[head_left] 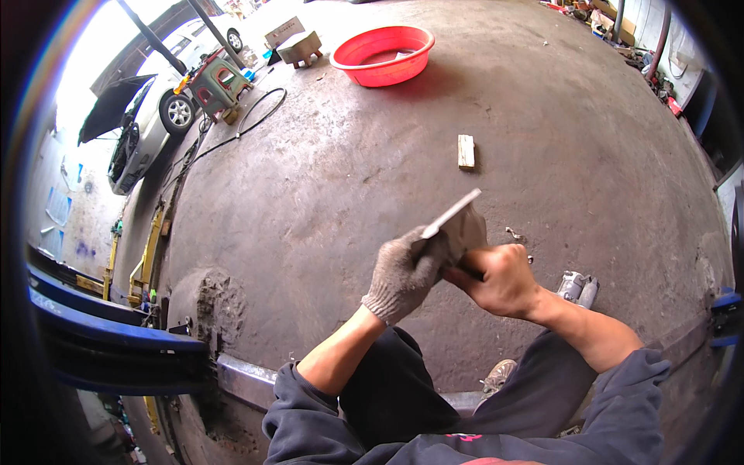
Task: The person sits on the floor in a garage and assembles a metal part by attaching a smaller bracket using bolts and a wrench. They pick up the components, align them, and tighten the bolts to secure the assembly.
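My left hand wears a grey knitted work glove and grips a grey metal part in front of my knees. The part has a pale, straight upper edge and slants up to the right; its exact kind does not show. My bare right hand is closed in a fist against the lower right side of the part. Whatever lies inside its fingers is hidden. Beyond both hands, a small wooden block lies on the concrete floor. Small metal pieces lie just past my right hand.
A silver motor-like part sits by my right forearm. Farther off stands a red basin. At left are a green stool, a black hose, a car with its hood up and a blue lift arm.
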A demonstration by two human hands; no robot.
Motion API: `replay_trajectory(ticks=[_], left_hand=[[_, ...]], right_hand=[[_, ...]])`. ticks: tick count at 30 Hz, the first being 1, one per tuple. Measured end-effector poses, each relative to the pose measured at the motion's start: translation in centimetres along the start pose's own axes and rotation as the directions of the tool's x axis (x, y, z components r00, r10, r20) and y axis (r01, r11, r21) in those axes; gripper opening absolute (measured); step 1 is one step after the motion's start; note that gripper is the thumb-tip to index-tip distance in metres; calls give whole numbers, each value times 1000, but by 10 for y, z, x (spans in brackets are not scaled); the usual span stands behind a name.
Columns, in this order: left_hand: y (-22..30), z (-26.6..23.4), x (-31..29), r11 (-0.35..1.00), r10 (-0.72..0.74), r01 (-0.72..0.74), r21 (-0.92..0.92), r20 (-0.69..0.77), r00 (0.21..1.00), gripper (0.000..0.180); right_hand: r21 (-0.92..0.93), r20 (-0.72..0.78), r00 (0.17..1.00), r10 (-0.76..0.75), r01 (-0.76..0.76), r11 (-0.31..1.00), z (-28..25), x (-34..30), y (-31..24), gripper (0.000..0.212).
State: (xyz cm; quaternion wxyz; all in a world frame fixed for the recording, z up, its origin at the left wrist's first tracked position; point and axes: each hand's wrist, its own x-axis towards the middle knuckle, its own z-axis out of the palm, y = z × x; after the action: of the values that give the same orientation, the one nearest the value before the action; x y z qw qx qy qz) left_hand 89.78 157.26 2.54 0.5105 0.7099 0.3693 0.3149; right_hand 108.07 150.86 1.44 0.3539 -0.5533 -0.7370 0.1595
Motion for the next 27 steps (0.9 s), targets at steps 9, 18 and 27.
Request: replay_trajectory(ticks=[9,18,27], left_hand=[[17,16,13,964,45,-178,-197,-538,842,23],[8,10,14,917,22,-256,-307,-599,800,23],[3,11,7,995,102,-101,22,-339,935,19]], right_hand=[[884,216,802,558,-402,237,24,19,-45,43],[366,-164,982,90,-24,930,5,9,-32,28],[-182,-95,958,-272,252,951,-18,13,1,17]])
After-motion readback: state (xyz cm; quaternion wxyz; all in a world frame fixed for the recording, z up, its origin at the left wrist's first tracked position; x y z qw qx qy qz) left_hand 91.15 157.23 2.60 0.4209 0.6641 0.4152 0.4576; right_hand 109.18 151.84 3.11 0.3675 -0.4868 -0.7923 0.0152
